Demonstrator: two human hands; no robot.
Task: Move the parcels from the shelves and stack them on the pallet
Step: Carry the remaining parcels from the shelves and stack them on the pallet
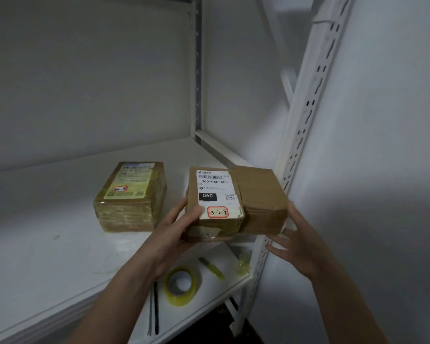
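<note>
A brown cardboard parcel (253,194) with a white shipping label and a red-edged sticker reading 3-2-9 is held at the front right edge of the white shelf (47,219). My left hand (174,232) grips its near left corner, thumb on top over the label. My right hand (298,242) is at its right end, fingers straight and spread, touching the lower right corner. A second parcel (130,197), wrapped in clear tape with a yellow-green label and a sticker reading 3-1-8, lies flat on the shelf to the left.
A white slotted shelf upright (305,120) stands just right of the held parcel, with the wall behind it. On the lower shelf (209,304) lie a yellowish tape roll (181,285), a yellow-green cutter (212,268) and a scrap of tape (243,264).
</note>
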